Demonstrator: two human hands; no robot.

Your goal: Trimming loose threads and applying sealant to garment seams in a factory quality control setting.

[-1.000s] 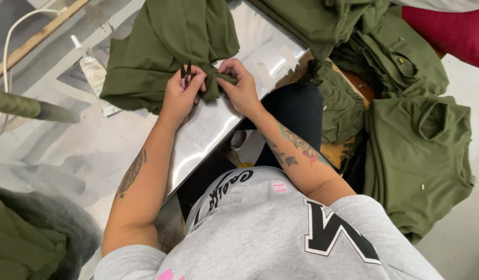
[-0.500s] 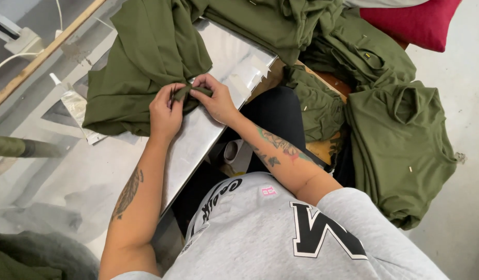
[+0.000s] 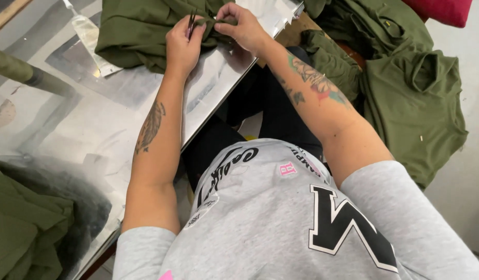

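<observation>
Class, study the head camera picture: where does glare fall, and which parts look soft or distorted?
Head view: glare streaks the shiny metal table; the left hand, right hand and green garment are fairly sharp; the grey sweatshirt looms large, stretched by closeness.

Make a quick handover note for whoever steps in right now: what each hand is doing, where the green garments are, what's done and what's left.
Left hand: holds small dark thread snips, blades up, against the olive garment on the shiny metal table.
Right hand: pinches a fold of the same garment's edge beside the snips.
Things: more olive garments piled to the person's right; another olive heap at the table's lower left corner; a clear plastic bag beside the garment in hand.
Done: cannot tell which pieces are finished.
Left: the garment in hand is mid-trim.
</observation>
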